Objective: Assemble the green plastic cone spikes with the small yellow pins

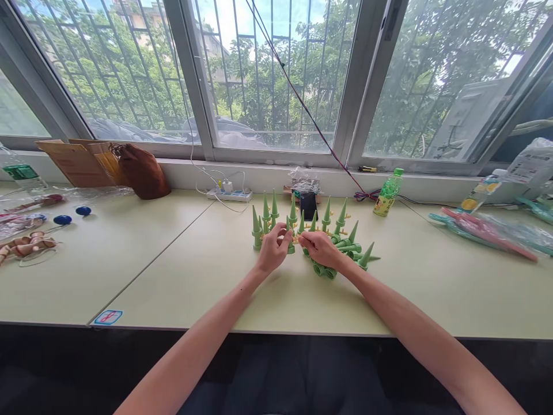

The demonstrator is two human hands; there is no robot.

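Just left of centre on the table, my left hand (273, 249) is closed around an upright green watering spike (291, 249). Close beside it, my right hand (323, 249) makes a pinch at a small yellow valve (296, 240) on that spike's side; my fingers hide much of it. Several finished-looking green spikes with yellow valves, such as one at the left (256, 231), stand point up behind and around my hands. Under and right of my right hand lies a pile of loose green spikes (330, 272), some with their round open ends toward me.
Behind the spikes are a black phone (309, 206) and crumpled clear plastic (303, 180). A power strip (230, 195), brown pouch (142, 172) and blue balls (63, 219) are to the left. A green bottle (387, 193) and bagged pink and teal items (488, 233) are to the right.
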